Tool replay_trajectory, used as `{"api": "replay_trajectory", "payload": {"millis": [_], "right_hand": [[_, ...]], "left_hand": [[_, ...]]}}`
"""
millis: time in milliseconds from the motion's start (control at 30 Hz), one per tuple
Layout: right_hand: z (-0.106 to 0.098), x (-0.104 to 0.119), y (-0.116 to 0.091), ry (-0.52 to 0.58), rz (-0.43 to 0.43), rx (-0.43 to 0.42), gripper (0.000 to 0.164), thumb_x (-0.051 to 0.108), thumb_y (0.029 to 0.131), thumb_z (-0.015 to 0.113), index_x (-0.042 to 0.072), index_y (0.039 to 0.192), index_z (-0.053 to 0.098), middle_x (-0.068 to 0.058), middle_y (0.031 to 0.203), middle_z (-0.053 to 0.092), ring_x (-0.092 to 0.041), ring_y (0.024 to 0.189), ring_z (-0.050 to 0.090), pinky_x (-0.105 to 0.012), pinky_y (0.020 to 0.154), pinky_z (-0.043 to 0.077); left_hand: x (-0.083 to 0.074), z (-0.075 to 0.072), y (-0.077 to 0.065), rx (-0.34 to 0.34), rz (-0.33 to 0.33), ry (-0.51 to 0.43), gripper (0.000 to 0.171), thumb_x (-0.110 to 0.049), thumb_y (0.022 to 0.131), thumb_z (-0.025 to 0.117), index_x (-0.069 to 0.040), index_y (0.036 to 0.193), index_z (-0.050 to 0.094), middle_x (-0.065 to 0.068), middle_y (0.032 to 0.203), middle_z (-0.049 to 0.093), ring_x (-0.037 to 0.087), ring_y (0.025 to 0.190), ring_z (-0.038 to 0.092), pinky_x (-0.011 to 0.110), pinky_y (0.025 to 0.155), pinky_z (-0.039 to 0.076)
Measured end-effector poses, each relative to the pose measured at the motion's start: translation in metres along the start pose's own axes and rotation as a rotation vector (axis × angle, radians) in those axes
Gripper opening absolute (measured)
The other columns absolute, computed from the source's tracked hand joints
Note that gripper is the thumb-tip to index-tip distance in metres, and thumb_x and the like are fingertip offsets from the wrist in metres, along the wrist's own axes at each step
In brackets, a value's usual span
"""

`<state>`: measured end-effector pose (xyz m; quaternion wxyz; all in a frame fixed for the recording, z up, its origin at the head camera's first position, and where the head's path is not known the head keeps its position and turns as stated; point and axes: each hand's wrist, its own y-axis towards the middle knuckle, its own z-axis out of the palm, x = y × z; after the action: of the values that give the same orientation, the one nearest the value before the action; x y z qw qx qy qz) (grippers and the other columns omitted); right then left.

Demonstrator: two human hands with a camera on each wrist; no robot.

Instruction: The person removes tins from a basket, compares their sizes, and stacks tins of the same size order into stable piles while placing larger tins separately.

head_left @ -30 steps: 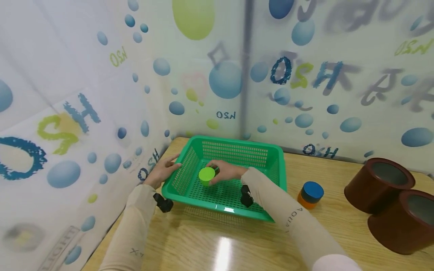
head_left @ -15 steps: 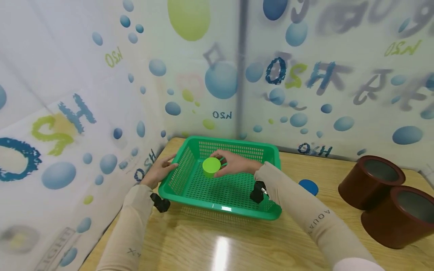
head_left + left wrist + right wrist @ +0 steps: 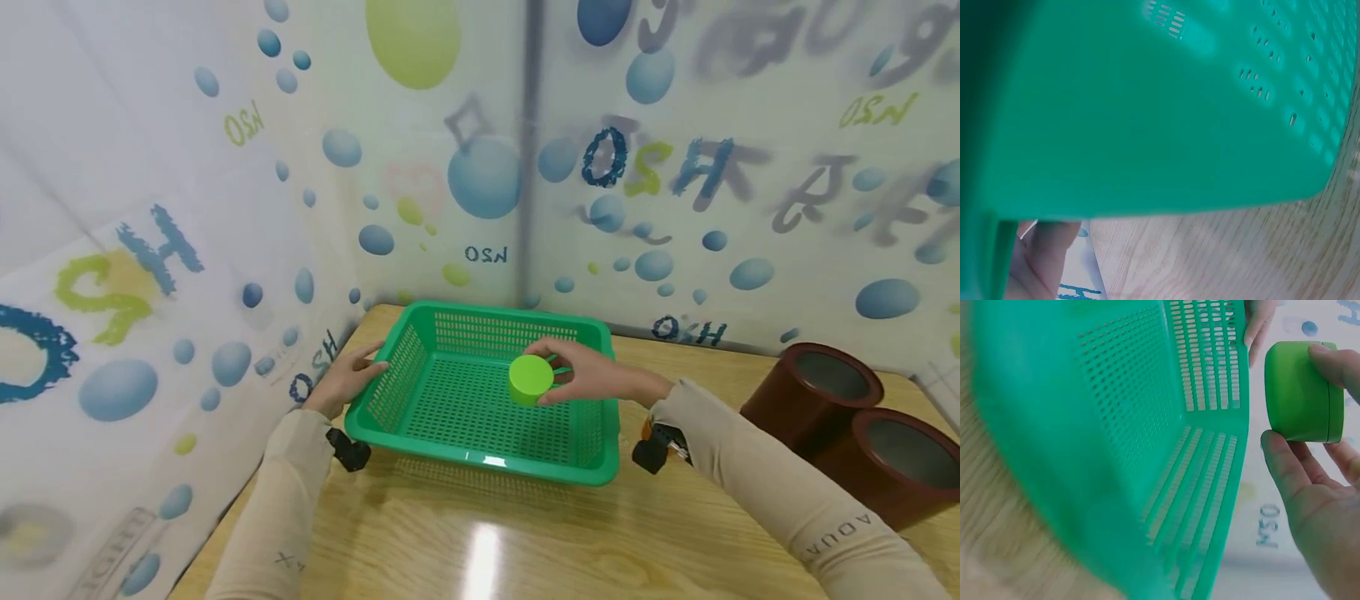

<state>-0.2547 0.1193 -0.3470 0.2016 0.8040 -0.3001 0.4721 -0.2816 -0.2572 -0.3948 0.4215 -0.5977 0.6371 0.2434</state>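
A green plastic basket (image 3: 480,475) with slotted walls stands on the wooden table. My left hand (image 3: 347,379) grips its left rim, the thumb over the edge; part of that hand (image 3: 1041,256) shows behind the green wall in the left wrist view. Above the basket's right half, my right hand (image 3: 585,371) holds a small lime-green round container (image 3: 531,380) between thumb and fingertips. The right wrist view shows this container (image 3: 1300,394) with a seam near one end, raised beyond the basket's rim.
Two dark brown cylinders (image 3: 813,400) with grey tops stand at the right. An orange thing (image 3: 647,429) is mostly hidden behind the right wrist's black camera (image 3: 651,454). Patterned sheeting (image 3: 480,175) rises behind and at the left of the table.
My right hand has lifted the lime-green container from the basket's floor and carried it rightward. The right arm now covers the blue-topped orange container. My left hand stays at the rim.
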Motion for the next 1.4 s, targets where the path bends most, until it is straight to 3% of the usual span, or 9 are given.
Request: {"api": "replay_trajectory", "payload": {"millis": [233,500,633,733,833,933,1033,1200,1400], "right_hand": [[-0.019,-0.01,-0.046,-0.003,0.03,-0.063,0.061,0.012,0.079,0.068,0.0,0.128,0.034,-0.016,0.124,0.038,-0.027,0.106,0.047,-0.034,0.087,0.044],[-0.036,-0.028,-0.094,-0.042,-0.004,-0.195,0.054,-0.001,0.08,0.064,-0.009,0.125,0.035,-0.017,0.114,0.044,-0.002,0.101,0.05,-0.028,0.083,0.047],[-0.044,-0.032,-0.116,-0.072,0.051,-0.255,0.054,0.001,0.08,0.063,-0.008,0.125,0.035,-0.013,0.113,0.043,0.0,0.098,0.05,-0.024,0.081,0.046],[-0.047,-0.037,-0.13,-0.088,0.111,-0.285,0.054,0.006,0.082,0.063,-0.002,0.127,0.035,-0.012,0.117,0.04,-0.003,0.098,0.05,-0.028,0.083,0.046],[-0.048,-0.043,-0.14,-0.123,0.158,-0.308,0.054,0.011,0.083,0.063,0.0,0.129,0.036,-0.014,0.121,0.04,-0.002,0.098,0.049,-0.031,0.084,0.046],[-0.048,-0.049,-0.146,-0.167,0.201,-0.337,0.054,0.015,0.084,0.063,-0.001,0.129,0.036,-0.015,0.122,0.042,0.001,0.098,0.048,-0.026,0.083,0.045],[-0.047,-0.055,-0.15,-0.201,0.233,-0.357,0.054,0.017,0.083,0.063,-0.002,0.127,0.038,-0.016,0.12,0.044,-0.006,0.1,0.049,-0.025,0.081,0.045],[-0.045,-0.062,-0.155,-0.177,0.273,-0.373,0.056,0.018,0.084,0.063,-0.004,0.128,0.036,-0.02,0.121,0.042,-0.035,0.106,0.046,-0.041,0.083,0.045],[-0.046,-0.066,-0.16,-0.121,0.303,-0.387,0.058,0.018,0.084,0.063,-0.004,0.129,0.035,-0.023,0.123,0.041,-0.041,0.109,0.042,-0.049,0.083,0.043]], "left_hand": [[0.0,-0.001,-0.002,-0.014,0.011,0.002,0.058,-0.032,0.093,0.047,-0.023,0.143,0.02,0.025,0.136,0.031,0.039,0.113,0.042,0.047,0.086,0.041],[0.002,-0.001,-0.003,-0.006,-0.003,0.0,0.058,-0.033,0.093,0.046,-0.023,0.143,0.019,0.026,0.138,0.027,0.04,0.114,0.041,0.048,0.086,0.041],[0.001,-0.002,-0.003,-0.005,0.005,0.012,0.058,-0.032,0.093,0.046,-0.02,0.143,0.018,0.027,0.137,0.027,0.041,0.113,0.041,0.048,0.086,0.041],[0.0,-0.002,-0.003,-0.003,0.014,0.008,0.058,-0.031,0.094,0.045,-0.019,0.143,0.018,0.028,0.135,0.03,0.041,0.112,0.042,0.047,0.085,0.042],[-0.002,-0.003,-0.004,-0.004,0.018,0.008,0.058,-0.03,0.094,0.045,-0.018,0.143,0.018,0.028,0.133,0.031,0.04,0.111,0.043,0.047,0.084,0.042],[-0.003,-0.003,-0.005,-0.005,0.024,0.011,0.058,-0.03,0.094,0.044,-0.017,0.143,0.017,0.028,0.133,0.032,0.04,0.111,0.043,0.047,0.085,0.042],[-0.004,-0.002,-0.005,-0.002,0.028,0.018,0.058,-0.03,0.094,0.044,-0.016,0.144,0.016,0.029,0.134,0.03,0.041,0.112,0.041,0.048,0.086,0.041],[-0.004,-0.001,-0.004,-0.001,0.011,0.014,0.059,-0.03,0.094,0.044,-0.016,0.144,0.016,0.029,0.135,0.028,0.041,0.113,0.04,0.048,0.086,0.041],[-0.005,0.001,-0.001,0.002,-0.005,0.01,0.059,-0.032,0.093,0.045,-0.019,0.143,0.017,0.028,0.136,0.027,0.041,0.117,0.037,0.05,0.089,0.038]]}}
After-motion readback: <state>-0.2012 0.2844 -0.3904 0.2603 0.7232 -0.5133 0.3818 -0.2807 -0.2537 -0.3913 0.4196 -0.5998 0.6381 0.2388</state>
